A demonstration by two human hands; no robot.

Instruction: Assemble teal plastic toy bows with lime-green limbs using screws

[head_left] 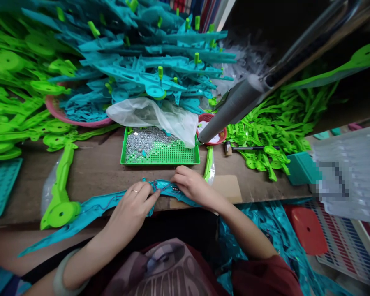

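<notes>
A long, curved blue plastic toy shell [95, 205] lies along the front edge of the table, its hollow side up. Thin dark wires run inside it, and a small part with a row of metal dots [175, 189] sits near its middle. My left hand [137, 201] grips the shell left of the middle, thumb and fingertips closed at the wires. Over the shell's right part, my right hand [189, 185] has its fingers curled and pressed together at the inner side; what they pinch is hidden.
A green perforated tray [179, 154] of small screws stands behind the shell. Bright green toy parts [61, 197] flank it, with piles of blue parts [135, 70] further back. A grey tool [234, 107] hangs in from upper right, near a hammer [228, 148].
</notes>
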